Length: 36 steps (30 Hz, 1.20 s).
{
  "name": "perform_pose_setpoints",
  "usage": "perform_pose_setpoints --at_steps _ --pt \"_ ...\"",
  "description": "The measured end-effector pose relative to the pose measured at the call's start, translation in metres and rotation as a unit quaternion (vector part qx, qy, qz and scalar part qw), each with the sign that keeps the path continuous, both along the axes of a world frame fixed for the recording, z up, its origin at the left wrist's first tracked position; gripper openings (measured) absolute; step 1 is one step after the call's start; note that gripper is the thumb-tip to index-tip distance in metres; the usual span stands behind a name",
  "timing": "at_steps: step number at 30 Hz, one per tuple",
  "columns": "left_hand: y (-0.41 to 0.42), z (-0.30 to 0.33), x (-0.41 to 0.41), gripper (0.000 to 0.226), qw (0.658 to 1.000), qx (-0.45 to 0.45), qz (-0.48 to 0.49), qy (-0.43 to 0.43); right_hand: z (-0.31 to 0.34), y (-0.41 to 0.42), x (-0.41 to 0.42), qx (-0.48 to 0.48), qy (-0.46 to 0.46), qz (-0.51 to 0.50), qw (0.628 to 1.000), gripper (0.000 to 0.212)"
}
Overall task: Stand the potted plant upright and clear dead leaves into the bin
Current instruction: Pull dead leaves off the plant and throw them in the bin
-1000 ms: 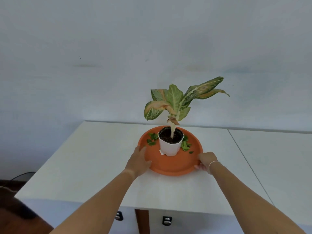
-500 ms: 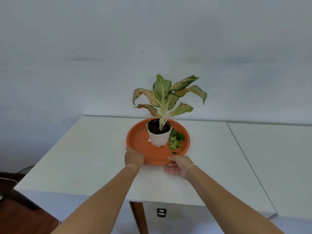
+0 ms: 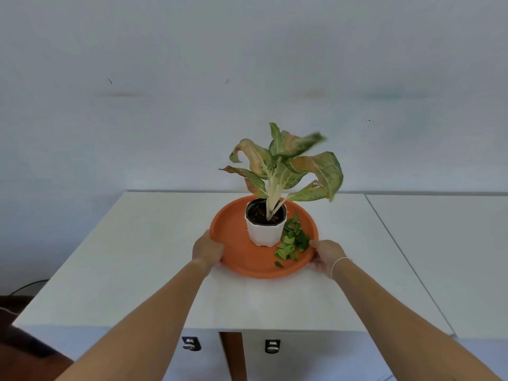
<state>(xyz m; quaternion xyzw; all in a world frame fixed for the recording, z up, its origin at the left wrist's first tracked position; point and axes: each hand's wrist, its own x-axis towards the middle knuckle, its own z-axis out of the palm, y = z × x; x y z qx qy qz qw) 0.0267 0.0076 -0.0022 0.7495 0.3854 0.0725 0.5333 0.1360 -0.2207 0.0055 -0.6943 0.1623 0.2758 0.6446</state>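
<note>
A round orange tray (image 3: pixel 233 232) rests on the white table (image 3: pixel 132 257). On it a white pot (image 3: pixel 264 232) stands upright, holding a plant (image 3: pixel 286 166) with green and browning leaves. Loose green leaves (image 3: pixel 292 243) lie in a pile on the tray to the pot's right. My left hand (image 3: pixel 206 250) grips the tray's near-left rim. My right hand (image 3: pixel 327 255) grips its near-right rim. No bin is in view.
A second white table (image 3: pixel 445 243) adjoins on the right, with a narrow seam between them. A pale wall rises just behind the tables. A brown table leg (image 3: pixel 233 356) and two small black fittings show under the front edge. Dark floor lies at lower left.
The tray has turned in my hands: the leaf pile has swung round to the near right of the pot. My right hand moved out to the tray's right rim.
</note>
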Motion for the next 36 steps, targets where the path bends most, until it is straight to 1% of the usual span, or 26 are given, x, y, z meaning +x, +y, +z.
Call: perform_pose_setpoints --at_steps 4,6,8,10,13,15,17,18,21,22,25,27,30,32,33,36 --pt "-0.007 -0.006 0.002 0.037 1.0 0.002 0.025 -0.017 -0.003 0.013 -0.01 0.027 0.014 -0.041 0.999 0.022" --pt "-0.014 -0.007 0.004 0.045 1.0 -0.01 0.021 -0.02 -0.004 0.024 -0.02 0.045 0.026 -0.059 0.997 0.026" --pt "-0.022 -0.006 0.005 0.052 0.999 -0.035 0.026 -0.026 -0.003 0.036 -0.032 0.083 0.037 -0.082 0.992 0.027" --pt "-0.03 -0.006 0.005 0.058 0.997 -0.064 0.037 -0.035 -0.002 0.046 -0.044 0.117 0.05 -0.104 0.986 0.034" --pt "-0.037 -0.006 0.006 0.069 0.994 -0.087 0.052 -0.042 0.001 0.053 -0.056 0.138 0.06 -0.106 0.983 0.037" --pt "-0.036 -0.003 0.004 0.064 0.992 -0.103 0.055 -0.045 0.001 0.051 -0.057 0.145 0.059 -0.09 0.984 0.036" --pt "-0.031 0.001 0.002 0.058 0.991 -0.114 0.051 -0.048 0.001 0.044 -0.055 0.147 0.056 -0.078 0.984 0.033" --pt "-0.026 0.001 0.002 0.057 0.993 -0.105 0.042 -0.045 0.001 0.041 -0.053 0.145 0.057 -0.079 0.985 0.03" --pt "-0.013 0.003 -0.002 0.056 0.997 -0.071 0.018 -0.018 0.0 0.03 -0.047 0.114 0.049 -0.089 0.988 0.011" --pt "-0.009 0.004 -0.003 0.054 0.998 -0.068 0.012 -0.011 0.0 0.027 -0.043 0.1 0.041 -0.091 0.99 0.009" --pt "0.004 0.008 -0.006 0.051 0.997 -0.078 -0.013 0.008 -0.001 0.015 -0.03 0.049 0.008 -0.085 0.995 0.013" --pt "0.008 0.007 -0.005 0.051 0.997 -0.073 -0.015 0.009 0.0 0.01 -0.026 0.02 -0.011 -0.059 0.998 0.015" --pt "0.004 0.003 -0.001 0.06 0.999 -0.041 0.025 -0.013 -0.004 0.01 -0.024 0.019 -0.011 -0.037 0.999 0.016" --pt "-0.001 0.002 0.001 0.069 0.997 -0.035 0.062 -0.019 -0.007 0.013 -0.027 0.016 -0.004 -0.054 0.998 0.015" --pt "-0.005 0.003 0.001 0.067 0.997 -0.034 0.067 -0.022 -0.008 0.016 -0.029 0.018 -0.001 -0.062 0.998 0.015" --pt "-0.012 0.005 0.006 0.046 0.999 -0.027 0.032 -0.034 -0.008 0.022 -0.037 0.052 0.018 -0.086 0.995 0.017"
